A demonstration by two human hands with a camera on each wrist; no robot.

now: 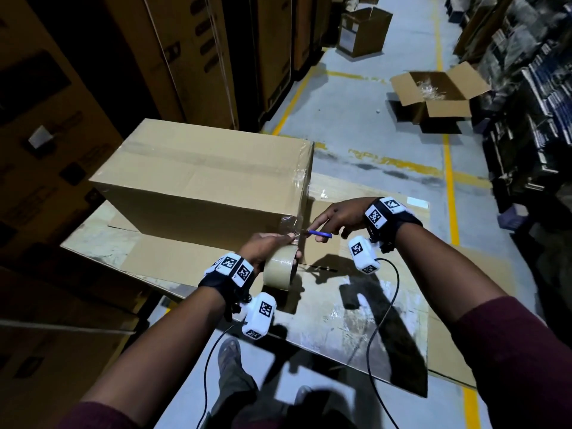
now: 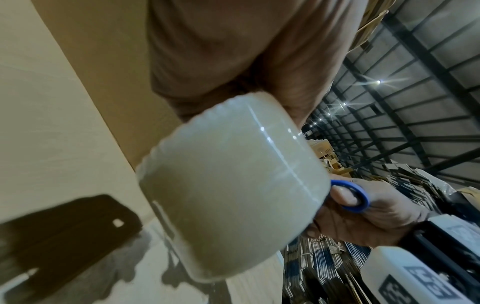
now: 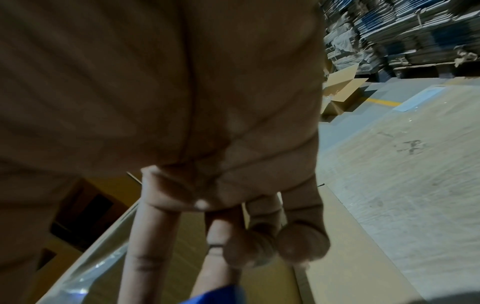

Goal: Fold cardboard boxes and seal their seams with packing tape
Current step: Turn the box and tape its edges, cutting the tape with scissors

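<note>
A closed cardboard box (image 1: 201, 178) with clear tape along its top seam stands on flat cardboard sheets (image 1: 387, 320). At its near right corner my left hand (image 1: 272, 244) grips a roll of tan packing tape (image 1: 280, 269), which fills the left wrist view (image 2: 233, 185). A short strip of tape (image 1: 295, 235) runs from the box corner to the roll. My right hand (image 1: 335, 216) holds blue-handled scissors (image 1: 320, 234) with the blades at that strip. The blue handle ring (image 2: 350, 197) sits on a finger, and the handle (image 3: 221, 294) shows below the curled fingers (image 3: 301, 242).
An open box (image 1: 433, 94) lies on the floor at the far right, and another box (image 1: 363, 29) stands further back. Tall stacked cartons (image 1: 77, 88) line the left side. Stacks of flattened cartons (image 1: 532, 103) line the right. My foot (image 1: 230, 351) is near the sheet's front edge.
</note>
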